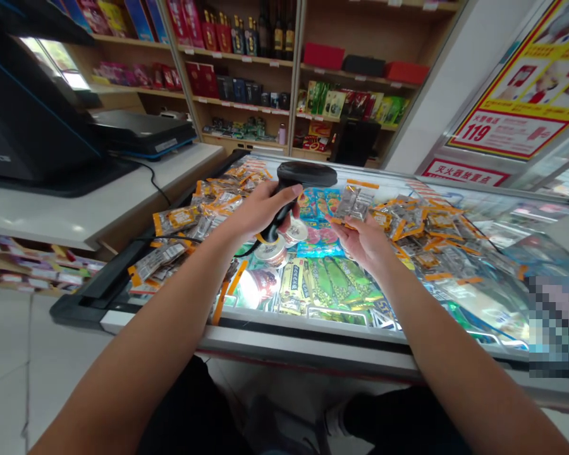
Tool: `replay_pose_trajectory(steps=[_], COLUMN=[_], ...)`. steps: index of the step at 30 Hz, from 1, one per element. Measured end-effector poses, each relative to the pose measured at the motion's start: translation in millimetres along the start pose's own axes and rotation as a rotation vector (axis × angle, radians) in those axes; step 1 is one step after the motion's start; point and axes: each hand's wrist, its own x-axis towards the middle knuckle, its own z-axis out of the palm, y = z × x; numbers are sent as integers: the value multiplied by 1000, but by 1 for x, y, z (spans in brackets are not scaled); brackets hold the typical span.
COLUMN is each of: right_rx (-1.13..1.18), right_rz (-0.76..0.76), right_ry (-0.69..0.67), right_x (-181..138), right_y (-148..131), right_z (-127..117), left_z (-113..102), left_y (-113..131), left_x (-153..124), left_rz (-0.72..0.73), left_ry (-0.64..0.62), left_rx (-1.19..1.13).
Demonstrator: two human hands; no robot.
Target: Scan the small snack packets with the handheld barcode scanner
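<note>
My left hand [260, 208] is wrapped round the handle of a black barcode scanner [303, 177], whose head points to the right. A cable runs from the scanner down to the left. My right hand [363, 240] holds up a small silvery snack packet [354, 201] with an orange edge, just right of the scanner head. Both hands hover over the glass lid of a chest freezer [275, 328]. Several orange-edged snack packets [180, 221] lie piled on the glass to the left, and more snack packets [422, 227] to the right.
A white counter [76, 215] at left carries a black register screen [23, 126] and a flat black device [142, 133]. Wooden shelves [246, 60] with bottles and boxes line the back wall. A red and yellow poster [526, 88] hangs at right.
</note>
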Motion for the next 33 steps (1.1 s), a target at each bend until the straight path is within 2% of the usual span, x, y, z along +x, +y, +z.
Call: replay_pose_trajectory(steps=[5, 9, 15, 21, 24, 29, 33], right_rx=[95, -11, -151, -195, -193, -185, -130], right_rz=[-39, -130, -239, -243, -235, -226, -225], right_ry=[71, 111, 135, 43, 47, 65, 109], right_x=[7, 14, 17, 3, 2, 4, 2], right_y=[-2, -8, -10, -13, -13, -13, -16], right_z=[-6, -11, -15, -4, -3, -4, 0], left_z=[7, 14, 18, 14, 12, 11, 12], left_y=[-3, -1, -2, -2, 1, 2, 0], left_x=[-5, -7, -6, -8, -8, -7, -6], left_rz=[-84, -104, -114, -113, -118, -133, -146], left_ry=[-223, -294, -306, -243, -211, -304, -315], left_rx=[152, 206, 158, 60, 59, 111, 123])
